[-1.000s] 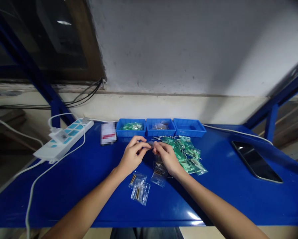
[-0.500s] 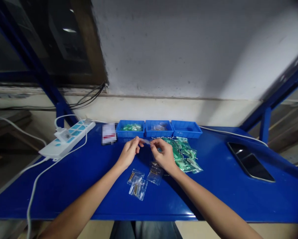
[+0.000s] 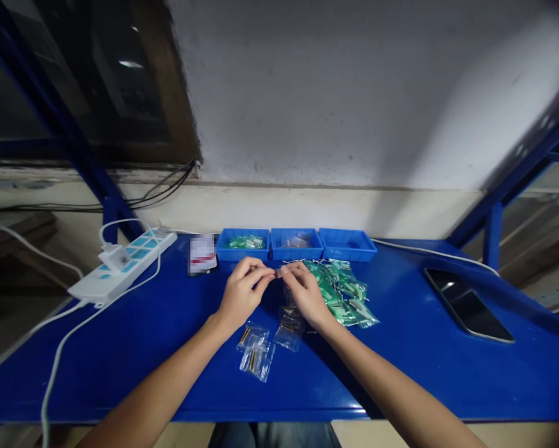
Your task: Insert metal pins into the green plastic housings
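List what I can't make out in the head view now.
Head view, all:
Pinched item: mostly hidden by fingers of left hand and right hand.
Middle bin: contents too small, blurred.
White card: print pixelated.
Front cable: cut off by picture's bottom edge.

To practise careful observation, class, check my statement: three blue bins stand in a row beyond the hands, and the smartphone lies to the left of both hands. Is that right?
Not quite: the smartphone lies to the right of both the left hand and right hand, as the head view shows. Three blue bins do stand in a row beyond them.
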A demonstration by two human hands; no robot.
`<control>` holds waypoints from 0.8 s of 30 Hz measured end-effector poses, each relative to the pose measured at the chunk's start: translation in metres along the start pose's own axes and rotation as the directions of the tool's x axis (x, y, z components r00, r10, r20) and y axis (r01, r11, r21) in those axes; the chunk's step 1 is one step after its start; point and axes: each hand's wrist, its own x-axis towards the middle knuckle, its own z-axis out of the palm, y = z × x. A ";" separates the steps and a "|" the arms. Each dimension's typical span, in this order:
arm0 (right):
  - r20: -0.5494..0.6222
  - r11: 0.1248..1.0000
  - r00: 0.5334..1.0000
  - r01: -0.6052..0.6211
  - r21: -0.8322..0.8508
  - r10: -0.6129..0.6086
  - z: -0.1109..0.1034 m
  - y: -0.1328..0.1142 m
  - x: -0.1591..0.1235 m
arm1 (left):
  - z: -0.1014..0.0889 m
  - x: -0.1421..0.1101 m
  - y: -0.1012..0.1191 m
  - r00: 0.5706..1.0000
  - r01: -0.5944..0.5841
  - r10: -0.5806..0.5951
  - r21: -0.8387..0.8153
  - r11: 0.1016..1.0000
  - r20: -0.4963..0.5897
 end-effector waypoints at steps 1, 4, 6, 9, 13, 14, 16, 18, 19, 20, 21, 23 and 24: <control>-0.008 0.999 0.999 -0.039 0.029 0.040 0.000 0.000 0.000 | 0.000 0.000 0.001 0.999 -0.033 0.033 0.011 0.999 0.010; -0.043 0.987 0.993 -0.105 0.122 0.111 0.001 0.001 0.000 | -0.001 0.000 0.007 0.997 -0.053 0.051 0.038 0.998 0.052; -0.102 0.991 0.992 -0.059 0.122 0.071 0.001 0.000 -0.002 | -0.002 0.001 0.010 0.995 0.015 -0.017 0.018 1.000 0.100; -0.159 0.991 0.979 0.120 -0.051 -0.127 0.000 -0.002 -0.005 | -0.003 0.003 0.012 0.962 0.234 -0.212 -0.121 0.965 0.172; 0.010 0.847 0.910 0.390 -0.361 -0.414 -0.002 -0.004 -0.011 | -0.002 0.004 0.006 0.879 0.477 -0.424 -0.383 0.791 0.219; 0.056 0.795 0.889 0.433 -0.426 -0.454 -0.003 -0.004 -0.012 | -0.001 0.003 0.003 0.863 0.506 -0.443 -0.442 0.741 0.244; 0.108 0.711 0.865 0.468 -0.524 -0.490 -0.004 -0.005 -0.013 | 0.001 0.003 0.000 0.850 0.525 -0.446 -0.521 0.673 0.280; 0.108 0.697 0.869 0.455 -0.555 -0.482 -0.004 -0.006 -0.013 | 0.001 0.003 0.000 0.861 0.507 -0.429 -0.510 0.695 0.271; 0.097 0.717 0.879 0.440 -0.540 -0.467 -0.004 -0.006 -0.013 | 0.002 0.003 0.001 0.875 0.484 -0.413 -0.468 0.739 0.252; 0.078 0.751 0.893 0.418 -0.511 -0.444 -0.004 -0.007 -0.012 | 0.002 0.002 0.002 0.892 0.451 -0.388 -0.409 0.793 0.230; 0.053 0.792 0.909 0.387 -0.472 -0.413 -0.004 -0.009 -0.012 | 0.002 0.002 0.003 0.912 0.406 -0.352 -0.343 0.847 0.210; -0.001 0.872 0.945 0.301 -0.386 -0.327 -0.004 -0.011 -0.011 | 0.002 0.001 0.006 0.949 0.291 -0.251 -0.223 0.931 0.191; -0.023 0.902 0.960 0.253 -0.351 -0.278 -0.004 -0.012 -0.010 | 0.002 0.001 0.007 0.962 0.228 -0.194 -0.171 0.959 0.191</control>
